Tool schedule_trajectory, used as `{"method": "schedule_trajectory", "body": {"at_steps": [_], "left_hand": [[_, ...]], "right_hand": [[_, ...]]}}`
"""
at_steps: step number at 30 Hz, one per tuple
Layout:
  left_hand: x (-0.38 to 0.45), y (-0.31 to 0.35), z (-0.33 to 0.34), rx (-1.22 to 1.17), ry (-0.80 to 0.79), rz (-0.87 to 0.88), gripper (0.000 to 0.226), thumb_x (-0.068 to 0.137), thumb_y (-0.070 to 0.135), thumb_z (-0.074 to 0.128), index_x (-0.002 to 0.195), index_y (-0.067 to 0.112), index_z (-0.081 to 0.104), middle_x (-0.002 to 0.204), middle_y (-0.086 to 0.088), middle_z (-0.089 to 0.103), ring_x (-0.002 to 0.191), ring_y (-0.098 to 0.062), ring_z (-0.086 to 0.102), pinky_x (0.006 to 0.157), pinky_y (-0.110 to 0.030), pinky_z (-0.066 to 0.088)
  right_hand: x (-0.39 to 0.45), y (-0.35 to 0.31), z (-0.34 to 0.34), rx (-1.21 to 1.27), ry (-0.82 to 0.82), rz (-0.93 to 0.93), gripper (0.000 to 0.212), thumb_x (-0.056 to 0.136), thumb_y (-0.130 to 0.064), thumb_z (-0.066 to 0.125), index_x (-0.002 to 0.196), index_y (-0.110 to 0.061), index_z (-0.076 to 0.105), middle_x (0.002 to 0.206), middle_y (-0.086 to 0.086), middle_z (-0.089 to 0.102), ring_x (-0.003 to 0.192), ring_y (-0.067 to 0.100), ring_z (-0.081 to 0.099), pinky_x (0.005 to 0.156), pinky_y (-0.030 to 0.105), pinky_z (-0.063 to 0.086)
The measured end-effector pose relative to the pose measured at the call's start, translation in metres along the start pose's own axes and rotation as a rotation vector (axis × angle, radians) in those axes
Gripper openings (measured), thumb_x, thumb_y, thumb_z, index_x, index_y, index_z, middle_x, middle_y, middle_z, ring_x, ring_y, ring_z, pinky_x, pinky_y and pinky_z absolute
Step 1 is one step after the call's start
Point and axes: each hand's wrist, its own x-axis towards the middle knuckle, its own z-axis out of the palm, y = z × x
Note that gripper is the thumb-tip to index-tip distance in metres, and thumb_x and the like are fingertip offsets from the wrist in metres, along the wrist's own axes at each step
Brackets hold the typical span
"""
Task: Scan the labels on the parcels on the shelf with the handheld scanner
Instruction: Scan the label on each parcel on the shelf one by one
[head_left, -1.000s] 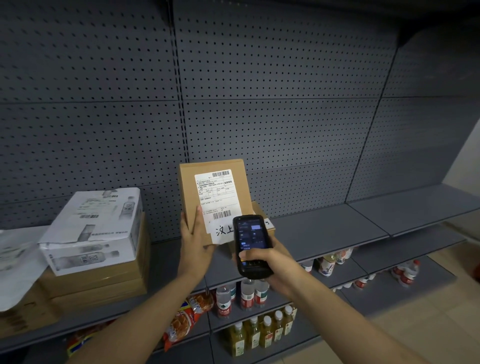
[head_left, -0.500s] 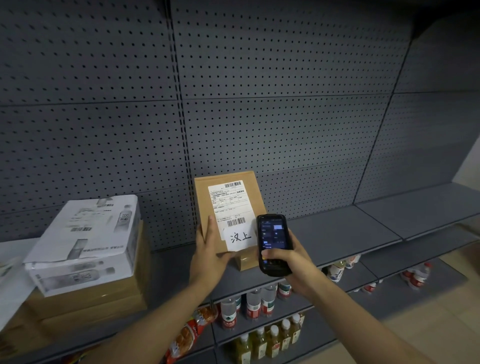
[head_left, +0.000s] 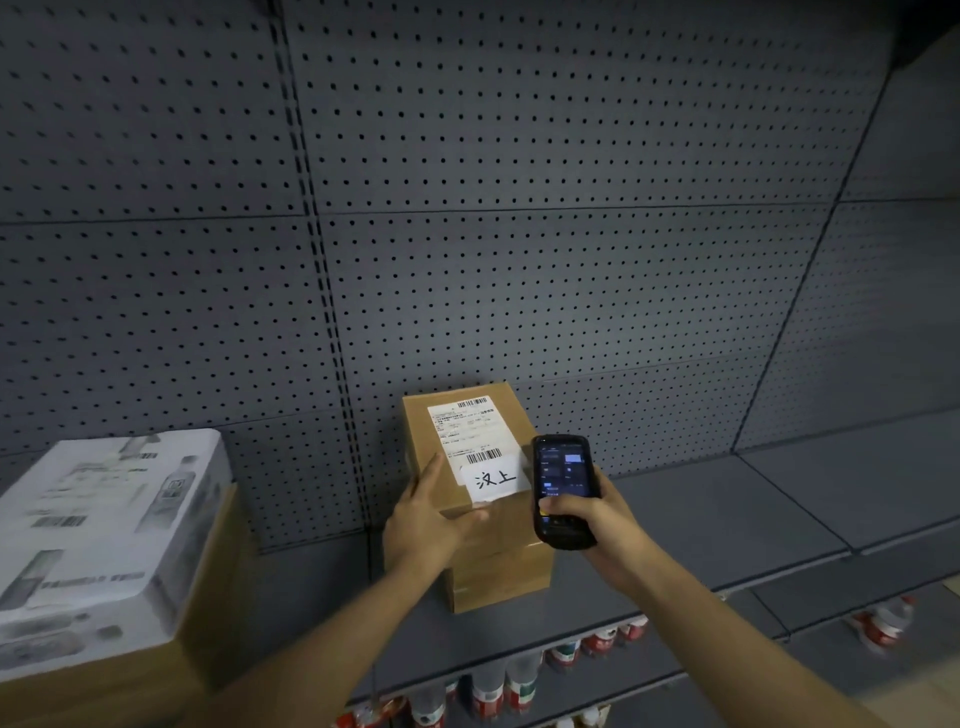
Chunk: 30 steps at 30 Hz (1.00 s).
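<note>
A small brown cardboard parcel (head_left: 421, 431) lies tilted on top of a second brown box (head_left: 501, 577) on the grey shelf (head_left: 701, 525). Its white shipping label (head_left: 470, 431) with barcodes faces up, and a handwritten white slip (head_left: 493, 480) is stuck at the label's lower end. My left hand (head_left: 431, 525) grips the parcel's near left corner. My right hand (head_left: 597, 525) holds the black handheld scanner (head_left: 563, 483) upright just right of the label, its lit screen facing me.
At the left, a white printed carton (head_left: 98, 530) rests on a larger brown box (head_left: 208, 613). Grey pegboard (head_left: 519, 234) backs the shelf. Bottles (head_left: 498, 686) stand on the lower shelf, with more bottles (head_left: 883, 621) at the right.
The parcel has come down from upright in my left hand onto the lower box. The scanner moved right and down with it, and the view has moved closer to the shelf.
</note>
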Motion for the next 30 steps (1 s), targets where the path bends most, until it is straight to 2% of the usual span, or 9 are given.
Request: {"method": "schedule_trajectory", "body": {"at_steps": [5, 11, 16, 21, 30], "left_hand": [[0.016, 0.004, 0.021, -0.008, -0.033, -0.053, 0.097, 0.063, 0.057, 0.078, 0.144, 0.045, 0.026, 0.146, 0.004, 0.044, 0.127, -0.021, 0.049, 0.096, -0.036, 0.049], [0.034, -0.009, 0.038, -0.08, -0.105, -0.097, 0.098, 0.061, 0.055, 0.08, 0.144, 0.044, 0.028, 0.145, 0.005, 0.046, 0.127, -0.018, 0.05, 0.097, -0.035, 0.049], [0.049, -0.017, 0.044, -0.088, -0.15, -0.086, 0.098, 0.065, 0.047, 0.081, 0.145, 0.044, 0.025, 0.148, 0.005, 0.041, 0.131, -0.019, 0.045, 0.099, -0.035, 0.048], [0.053, -0.022, 0.046, 0.016, -0.162, -0.049, 0.097, 0.068, 0.054, 0.076, 0.146, 0.044, 0.02, 0.148, 0.004, 0.041, 0.127, -0.021, 0.048, 0.097, -0.039, 0.049], [0.051, -0.022, 0.043, 0.099, -0.186, -0.013, 0.096, 0.07, 0.062, 0.068, 0.146, 0.046, 0.012, 0.149, 0.003, 0.036, 0.128, -0.022, 0.047, 0.096, -0.042, 0.049]], "right_hand": [[0.025, -0.001, -0.014, -0.014, 0.0, 0.022, 0.073, 0.058, -0.003, 0.075, 0.127, -0.019, 0.057, 0.118, 0.01, 0.071, 0.109, 0.03, 0.066, 0.071, 0.035, 0.056], [0.046, 0.008, -0.02, -0.023, 0.051, 0.066, 0.08, 0.053, -0.006, 0.078, 0.128, -0.02, 0.055, 0.117, 0.012, 0.07, 0.108, 0.031, 0.066, 0.076, 0.038, 0.055], [0.058, 0.012, -0.019, -0.026, 0.075, 0.084, 0.078, 0.053, -0.003, 0.075, 0.125, -0.019, 0.053, 0.115, 0.013, 0.07, 0.104, 0.031, 0.067, 0.072, 0.037, 0.055], [0.068, 0.021, -0.019, -0.034, 0.106, 0.094, 0.084, 0.05, -0.001, 0.078, 0.128, -0.02, 0.051, 0.116, 0.014, 0.069, 0.105, 0.033, 0.066, 0.077, 0.039, 0.054], [0.072, 0.013, -0.012, -0.063, 0.101, 0.093, 0.086, 0.049, 0.0, 0.076, 0.128, -0.018, 0.05, 0.113, 0.012, 0.069, 0.102, 0.029, 0.067, 0.071, 0.035, 0.054]]}}
